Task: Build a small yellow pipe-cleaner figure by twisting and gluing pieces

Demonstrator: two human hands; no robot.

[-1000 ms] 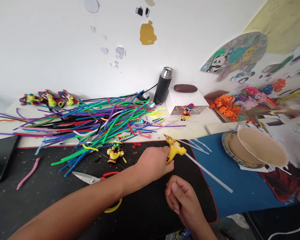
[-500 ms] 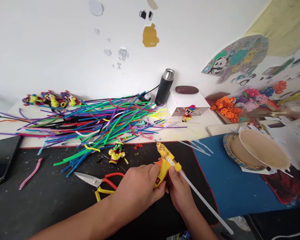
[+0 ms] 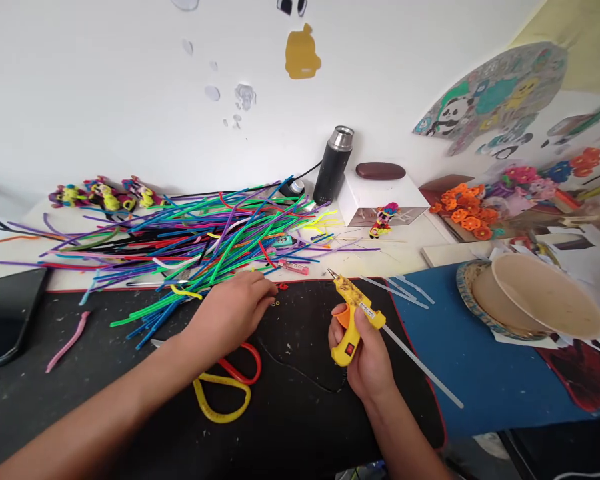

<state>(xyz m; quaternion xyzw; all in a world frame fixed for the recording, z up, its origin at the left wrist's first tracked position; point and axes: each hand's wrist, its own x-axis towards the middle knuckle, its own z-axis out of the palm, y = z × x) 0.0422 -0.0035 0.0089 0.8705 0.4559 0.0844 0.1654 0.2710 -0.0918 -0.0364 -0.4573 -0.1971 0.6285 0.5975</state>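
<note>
My right hand (image 3: 367, 353) is wrapped round the yellow glue gun (image 3: 353, 327), whose metal tip points up and left; a clear glue stick (image 3: 423, 368) sticks out behind it. My left hand (image 3: 235, 303) is over the black mat (image 3: 145, 417), fingers bent down beside small red pieces (image 3: 283, 287). It covers the spot of the small figure, and whatever its fingertips touch is hidden. Below my left hand lie scissors (image 3: 223, 398) with one red and one yellow handle, their blades partly under my forearm.
Coloured pipe cleaners (image 3: 205, 230) are heaped along the back. A phone (image 3: 10, 317) and a pink strip (image 3: 69, 341) lie left. A black flask (image 3: 334, 163), a white box (image 3: 405, 200) and a finished figure (image 3: 384, 219) stand behind. Spare glue sticks (image 3: 405, 291) and a bowl (image 3: 545, 293) are right.
My left hand has left the glue gun and moved left and up to the small figure's place. My right hand now holds the gun alone, slightly further right. The scissor handles are uncovered.
</note>
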